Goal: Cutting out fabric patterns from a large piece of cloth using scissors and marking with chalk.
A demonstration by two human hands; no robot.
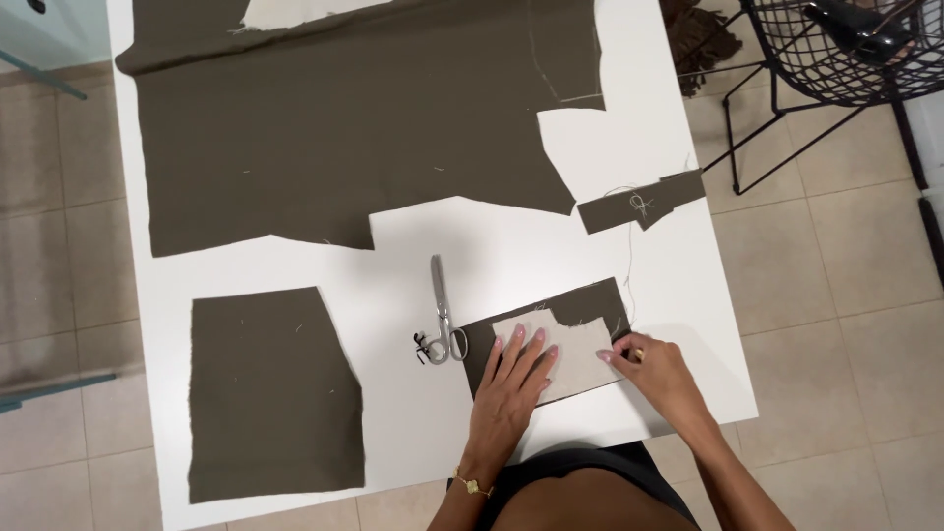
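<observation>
One view only, head cam, looking nearly straight down from above the person's own body. White table (678,324) fills the centre, its near edge at frame bottom, far end cut off at top. Fairly high up: most of the tabletop fits in shot, w/ tiled floor (836,265) visible both sides. Both forearms enter from bottom centre, so cam sits just behind and over them. Wire chair (846,59) clipped at top right corner. No 2nd view, so no overlap.
</observation>
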